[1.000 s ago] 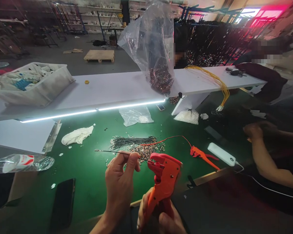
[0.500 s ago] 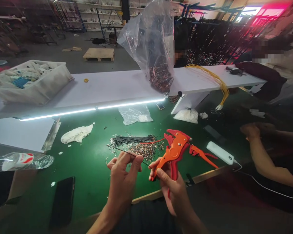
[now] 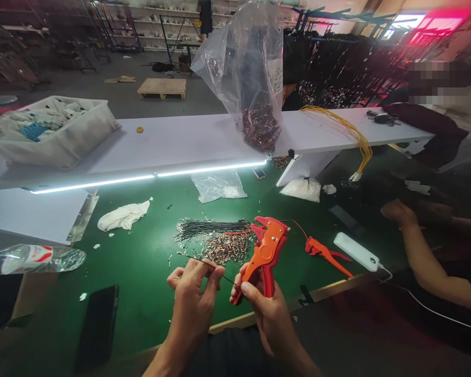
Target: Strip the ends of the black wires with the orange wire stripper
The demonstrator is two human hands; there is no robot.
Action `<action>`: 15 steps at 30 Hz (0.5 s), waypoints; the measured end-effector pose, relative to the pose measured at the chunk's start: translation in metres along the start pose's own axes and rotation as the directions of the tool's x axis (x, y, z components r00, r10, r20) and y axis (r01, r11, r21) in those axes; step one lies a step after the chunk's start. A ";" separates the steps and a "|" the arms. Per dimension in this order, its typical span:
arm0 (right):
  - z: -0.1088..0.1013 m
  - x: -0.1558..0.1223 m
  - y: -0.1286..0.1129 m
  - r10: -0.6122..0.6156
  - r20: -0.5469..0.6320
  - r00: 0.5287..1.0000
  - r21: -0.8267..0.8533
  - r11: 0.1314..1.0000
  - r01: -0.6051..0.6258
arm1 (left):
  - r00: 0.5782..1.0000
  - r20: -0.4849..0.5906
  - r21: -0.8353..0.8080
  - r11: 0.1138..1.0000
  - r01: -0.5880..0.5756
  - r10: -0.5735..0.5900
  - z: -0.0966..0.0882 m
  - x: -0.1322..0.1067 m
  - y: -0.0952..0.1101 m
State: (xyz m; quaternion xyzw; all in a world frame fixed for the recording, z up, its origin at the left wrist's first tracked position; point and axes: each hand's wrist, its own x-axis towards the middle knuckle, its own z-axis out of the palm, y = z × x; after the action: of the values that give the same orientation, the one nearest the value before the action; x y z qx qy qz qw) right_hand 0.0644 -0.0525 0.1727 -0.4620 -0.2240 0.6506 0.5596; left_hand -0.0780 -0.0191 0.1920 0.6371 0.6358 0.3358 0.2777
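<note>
My left hand [image 3: 194,293] pinches a thin black wire [image 3: 230,281] between thumb and fingers. One end of the wire, with a small tip, sticks out to the left; the other runs to the fingers of my right hand [image 3: 261,306]. That hand is wrapped round the handles of an orange and red wire stripper [image 3: 265,251], its jaws pointing up and left. Behind the tool lie a bundle of black wires [image 3: 208,228] and a heap of small copper-coloured pieces [image 3: 227,248] on the green table. A second orange wire stripper [image 3: 325,254] rests at the right.
A white shelf [image 3: 180,139] with a light strip crosses the table, bearing a crate of gloves [image 3: 78,133] and a clear bag [image 3: 259,125]. A bottle [image 3: 35,259] and a phone [image 3: 97,324] lie left, a power bank [image 3: 355,251] right. A co-worker's arm [image 3: 424,251] reaches in from the right.
My right hand has shifted left and slightly down with the wire stripper, whose handles look closer together. My left hand has moved slightly left and down, still pinching the wire.
</note>
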 end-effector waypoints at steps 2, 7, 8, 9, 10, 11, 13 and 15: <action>-0.002 0.003 0.007 -0.024 -0.019 1.000 -0.071 0.997 0.023 | 1.000 0.024 0.016 1.000 0.011 -0.011 0.001 -0.002 -0.002; -0.010 0.013 0.034 -0.047 -0.046 0.998 -0.179 0.983 0.038 | 0.997 0.019 0.076 0.995 0.067 -0.069 0.009 -0.009 -0.006; -0.012 0.015 0.039 -0.047 -0.051 0.998 -0.201 0.979 0.036 | 0.997 0.025 0.088 0.993 0.074 -0.077 0.012 -0.011 -0.008; -0.014 0.016 0.043 -0.046 -0.055 0.997 -0.224 0.974 0.032 | 0.996 0.040 0.099 0.992 0.074 -0.078 0.014 -0.012 -0.011; -0.017 0.018 0.046 -0.044 -0.057 0.997 -0.249 0.968 0.029 | 0.996 0.058 0.108 0.992 0.068 -0.074 0.016 -0.013 -0.015; -0.019 0.019 0.048 -0.042 -0.057 0.997 -0.277 0.961 0.025 | 0.995 0.075 0.117 0.992 0.057 -0.066 0.018 -0.014 -0.020; -0.023 0.021 0.050 -0.033 -0.052 0.998 -0.340 0.940 0.014 | 0.995 0.091 0.136 0.991 0.020 -0.033 0.022 -0.016 -0.029; -0.027 0.023 0.051 -0.024 -0.053 0.998 -0.413 0.911 0.000 | 0.996 0.072 0.165 0.984 -0.059 0.048 0.027 -0.019 -0.037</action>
State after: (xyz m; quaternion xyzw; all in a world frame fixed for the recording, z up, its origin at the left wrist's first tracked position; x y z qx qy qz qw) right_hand 0.0620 -0.0510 0.1106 -0.5865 -0.3433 0.5718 0.4596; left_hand -0.0793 -0.0347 0.1447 0.6859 0.6347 0.2669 0.2354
